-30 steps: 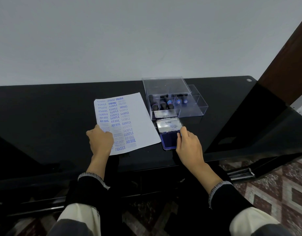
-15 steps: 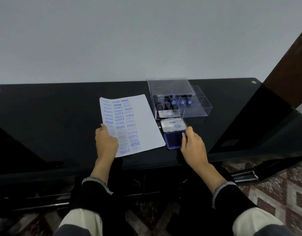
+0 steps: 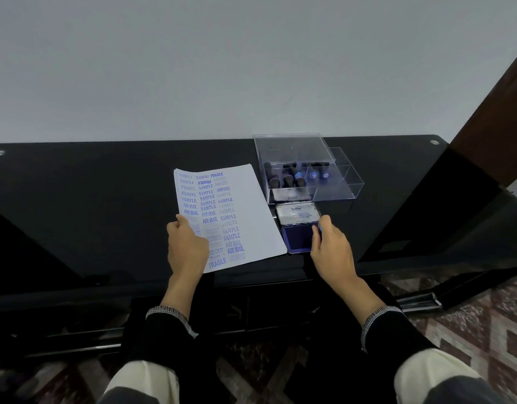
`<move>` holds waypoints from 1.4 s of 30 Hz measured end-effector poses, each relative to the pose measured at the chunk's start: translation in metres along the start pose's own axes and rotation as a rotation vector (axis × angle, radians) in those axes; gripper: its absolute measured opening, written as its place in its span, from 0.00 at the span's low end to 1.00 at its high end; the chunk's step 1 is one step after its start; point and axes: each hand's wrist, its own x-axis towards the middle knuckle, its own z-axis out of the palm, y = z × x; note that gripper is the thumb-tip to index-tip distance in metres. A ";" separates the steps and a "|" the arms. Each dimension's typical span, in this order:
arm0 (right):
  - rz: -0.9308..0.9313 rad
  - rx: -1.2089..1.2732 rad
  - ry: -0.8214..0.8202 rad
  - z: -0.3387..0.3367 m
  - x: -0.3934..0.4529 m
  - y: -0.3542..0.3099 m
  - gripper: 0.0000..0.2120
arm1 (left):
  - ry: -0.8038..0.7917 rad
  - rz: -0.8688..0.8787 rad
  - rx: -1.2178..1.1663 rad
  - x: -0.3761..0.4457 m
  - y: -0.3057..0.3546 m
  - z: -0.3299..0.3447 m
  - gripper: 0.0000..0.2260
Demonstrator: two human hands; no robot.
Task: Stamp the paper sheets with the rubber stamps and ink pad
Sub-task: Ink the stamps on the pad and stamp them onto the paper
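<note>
Head view, the only 1 we get: the ink pad (image 3: 297, 228) sits open on the black table (image 3: 76, 199), silver lid tipped up at its far edge, blue pad facing up. The right hand (image 3: 331, 249) is at the pad's right edge, fingers curled down over something pressed toward the ink; a speck of blue shows at the fingertips, probably a rubber stamp, though the hand hides it and I cannot tell for sure. Just left of the pad lies the paper sheet (image 3: 242, 199), already crowded with blue SAMPLE, FRAGILE and AIR MAIL marks. The left hand (image 3: 186, 246) rests on the sheet's near left corner, thumb on the left edge, fingers loosely bent, pinning the sheet and not lifting it. Directly behind the pad stands the clear plastic box (image 3: 307, 170), with the spare stamps (image 3: 298, 177) inside, dark handles and blue tips.

Risks now. The pad is close to the table's front edge, so a hard press at 1 side could tip or slide it. The sheet's edge almost touches the pad, so a dripping or dragged stamp could smear it. Free room is mostly on the sheet's right side; land elsewhere and the new mark overlaps old ones.
</note>
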 end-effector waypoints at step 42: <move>-0.001 0.455 -0.146 0.057 0.139 -0.114 0.09 | -0.132 0.461 0.065 0.087 0.035 0.018 0.15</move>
